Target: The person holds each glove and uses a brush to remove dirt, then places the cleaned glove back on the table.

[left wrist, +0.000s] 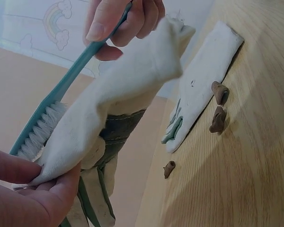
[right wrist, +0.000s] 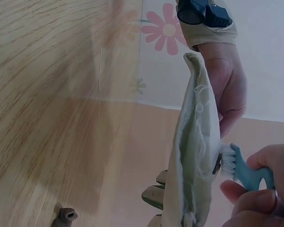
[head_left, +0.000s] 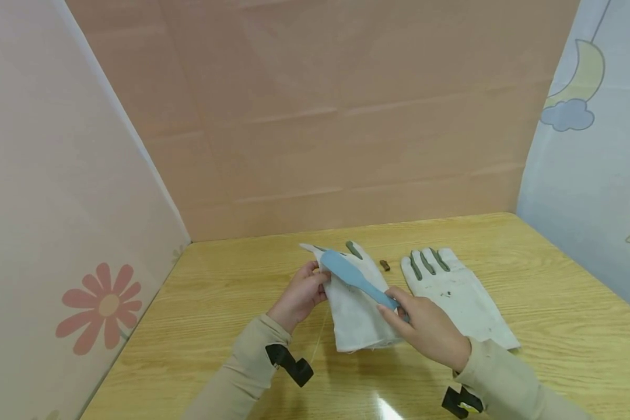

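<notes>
A white work glove (head_left: 354,321) with green trim is held up off the table, its cuff toward the person. My left hand (head_left: 303,294) pinches its edge between thumb and fingers, as the left wrist view shows. In my right hand (head_left: 425,326) is the handle of a blue brush (head_left: 352,274). The brush's white bristles (left wrist: 43,128) meet the glove's fabric near the left fingertips. In the right wrist view the open cuff (right wrist: 195,156) has frayed threads, and the brush (right wrist: 248,175) sits against the glove's side.
A second white glove (head_left: 467,297) with green finger trim and dark specks lies flat at the right. Behind, between the gloves, is a small brown piece (head_left: 385,265). Two more brown pieces (left wrist: 219,92) show in the left wrist view. Fabric walls (head_left: 346,116) surround the wooden table (head_left: 210,291).
</notes>
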`<state>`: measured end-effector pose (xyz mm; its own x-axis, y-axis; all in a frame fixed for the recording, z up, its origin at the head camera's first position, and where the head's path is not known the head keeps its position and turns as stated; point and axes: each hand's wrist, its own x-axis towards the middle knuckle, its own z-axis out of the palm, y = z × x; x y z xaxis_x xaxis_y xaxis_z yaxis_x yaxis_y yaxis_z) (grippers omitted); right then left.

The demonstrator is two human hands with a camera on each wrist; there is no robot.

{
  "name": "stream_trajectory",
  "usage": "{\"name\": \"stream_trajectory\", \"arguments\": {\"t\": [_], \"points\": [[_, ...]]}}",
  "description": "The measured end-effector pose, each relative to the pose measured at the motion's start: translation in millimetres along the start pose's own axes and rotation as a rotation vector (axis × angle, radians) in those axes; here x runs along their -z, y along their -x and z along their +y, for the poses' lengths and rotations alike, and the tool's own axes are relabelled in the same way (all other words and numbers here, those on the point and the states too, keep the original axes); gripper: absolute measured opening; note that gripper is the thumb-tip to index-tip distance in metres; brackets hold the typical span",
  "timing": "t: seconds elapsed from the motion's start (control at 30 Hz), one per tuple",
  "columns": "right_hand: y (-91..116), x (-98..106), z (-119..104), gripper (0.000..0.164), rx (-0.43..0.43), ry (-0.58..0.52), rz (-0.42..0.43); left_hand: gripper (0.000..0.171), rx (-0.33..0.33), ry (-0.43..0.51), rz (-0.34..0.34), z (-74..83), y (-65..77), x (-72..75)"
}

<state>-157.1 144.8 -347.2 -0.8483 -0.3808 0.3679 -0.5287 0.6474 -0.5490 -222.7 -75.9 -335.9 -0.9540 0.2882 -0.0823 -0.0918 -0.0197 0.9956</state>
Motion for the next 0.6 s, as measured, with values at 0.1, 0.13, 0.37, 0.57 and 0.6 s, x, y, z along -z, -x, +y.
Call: {"name": "stream_trajectory", "arguments": {"t": [0.1,0.13,0.37,0.57,0.6], "points": [[0.8,0.9,0.0,0.012,-0.001,0.018,0.006,0.038,-0.003,0.008,-0.005,-0.6,-0.2,1.0],[1.1,1.2,0.0,0.012,-0.001,0.026,0.009,0.038,-0.003,0.01,-0.006,-0.7,-0.4,1.1],[2.3,2.3,1.6,0.014,-0.016,0.039,0.002,0.037,-0.002,0.025,0.006,-1.2,-0.7,2.2],[3.7,4.7,3.9,0.019,-0.051,0.025,-0.036,0.037,0.003,0.033,0.014,0.4,1.2,3.8],[4.0,5.4,4.5,0.019,-0.057,0.024,-0.036,0.037,0.005,0.037,0.02,0.9,1.4,4.5]]}}
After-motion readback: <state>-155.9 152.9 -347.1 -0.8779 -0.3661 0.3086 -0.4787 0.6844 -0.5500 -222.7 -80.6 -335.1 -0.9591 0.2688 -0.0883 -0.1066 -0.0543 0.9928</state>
